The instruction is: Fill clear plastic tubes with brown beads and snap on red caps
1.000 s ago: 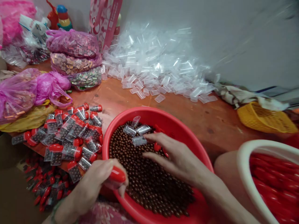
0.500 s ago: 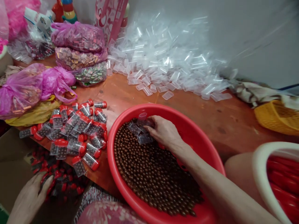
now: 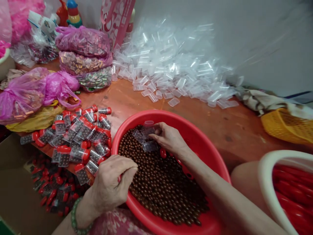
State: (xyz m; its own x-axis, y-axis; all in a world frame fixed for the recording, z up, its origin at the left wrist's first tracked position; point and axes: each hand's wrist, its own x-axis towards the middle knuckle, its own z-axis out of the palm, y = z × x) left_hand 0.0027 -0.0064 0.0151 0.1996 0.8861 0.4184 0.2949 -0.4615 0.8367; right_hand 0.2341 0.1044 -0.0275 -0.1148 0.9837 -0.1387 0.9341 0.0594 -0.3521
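A red basin holds many brown, shiny chocolate balls. Inside it, toward the back, my right hand is closed with its fingertips on a clear plastic container. Another clear container lies on the balls just below those fingers, and a red cap is beside the hand. Over the basin's left rim is my left hand, wearing a green bead bracelet. Its fingers are pressed together, and a speck of red shows between them; what they hold is mostly hidden.
Filled containers with red caps are heaped left of the basin, above a box of more capped containers. Clear containers pile against the wall. Pink bags stand back left. A white bucket of red caps and a yellow basket are right.
My left hand has risen from the box of capped containers to the basin's left rim, its fingers now together. My right hand stays at the clear containers.
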